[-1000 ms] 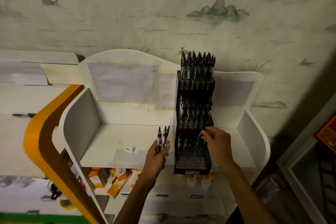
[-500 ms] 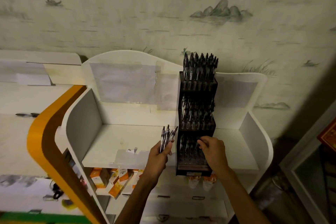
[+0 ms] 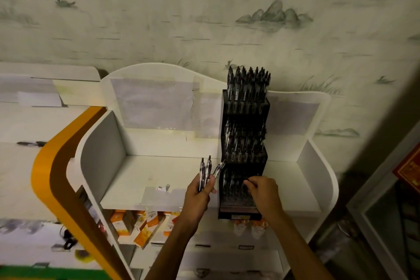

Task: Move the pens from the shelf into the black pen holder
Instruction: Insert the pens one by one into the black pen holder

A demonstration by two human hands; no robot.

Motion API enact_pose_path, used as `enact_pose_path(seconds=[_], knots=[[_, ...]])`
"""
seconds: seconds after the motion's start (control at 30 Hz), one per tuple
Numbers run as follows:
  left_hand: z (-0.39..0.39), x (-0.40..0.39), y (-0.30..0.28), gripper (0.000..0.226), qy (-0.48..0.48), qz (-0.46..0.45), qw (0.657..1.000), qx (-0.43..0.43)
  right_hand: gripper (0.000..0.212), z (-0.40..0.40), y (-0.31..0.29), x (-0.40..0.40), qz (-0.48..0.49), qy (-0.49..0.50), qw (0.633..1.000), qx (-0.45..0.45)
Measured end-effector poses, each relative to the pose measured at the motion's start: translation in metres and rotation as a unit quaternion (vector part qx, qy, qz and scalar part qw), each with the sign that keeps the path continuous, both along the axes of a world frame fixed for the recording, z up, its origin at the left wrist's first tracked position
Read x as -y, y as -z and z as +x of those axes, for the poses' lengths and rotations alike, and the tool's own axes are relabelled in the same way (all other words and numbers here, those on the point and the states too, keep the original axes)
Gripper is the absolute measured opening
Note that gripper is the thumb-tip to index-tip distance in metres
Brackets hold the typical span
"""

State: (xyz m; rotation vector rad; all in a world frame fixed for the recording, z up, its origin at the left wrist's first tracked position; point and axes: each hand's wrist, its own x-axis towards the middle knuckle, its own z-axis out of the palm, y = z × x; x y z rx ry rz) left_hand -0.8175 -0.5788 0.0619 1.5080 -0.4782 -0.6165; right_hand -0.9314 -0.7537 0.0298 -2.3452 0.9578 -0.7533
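Tiered black plastic pen holder: black throughout, filled with dark-capped pens with clear barrels. Curved shelf unit: white panels, pale grey taped paper patches. Adjacent curved edge band: orange outside, brown inside. Small cartons below the shelf: orange and white. Wallpaper: pale cream-green, printed with grey-green hills, grass tufts and birds.

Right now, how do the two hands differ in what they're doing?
The left hand grips a few pens fanned upward, beside the black pen holder; the right hand is curled over the holder's lowest tier, fingertips down among the pens there. Left sits clear of the holder, right reaches into it. Both are bare and raised at shelf level.
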Motion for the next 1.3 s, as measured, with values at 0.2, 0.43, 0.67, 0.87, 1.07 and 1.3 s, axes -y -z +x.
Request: enact_pose_path(seconds=[0.2, 0.43, 0.67, 0.87, 1.07, 1.3], knots=[[-0.005, 0.004, 0.0, 0.022, -0.011, -0.016, 1.0, -0.015, 0.027, -0.009, -0.011, -0.001, 0.044, 0.014, 0.999, -0.001], [-0.011, 0.012, 0.001, 0.026, -0.004, -0.012, 1.0, 0.004, 0.014, -0.005, -0.053, -0.017, 0.251, -0.1, 0.951, 0.148], [-0.024, 0.018, -0.008, 0.029, 0.041, -0.036, 0.999, -0.003, 0.019, -0.004, -0.064, -0.021, 0.35, -0.156, 0.903, 0.196], [-0.031, 0.019, -0.007, 0.033, 0.048, -0.023, 0.998, -0.02, 0.014, -0.008, -0.061, -0.023, 0.365, -0.126, 0.894, 0.227], [-0.026, 0.019, -0.005, 0.028, 0.006, 0.006, 0.999, 0.031, 0.015, -0.014, -0.068, -0.013, 0.358, -0.061, 0.889, 0.28], [-0.014, 0.019, 0.009, 0.025, -0.031, 0.052, 0.996, 0.063, 0.01, -0.023, -0.067, 0.014, 0.25, -0.001, 0.933, 0.26]])
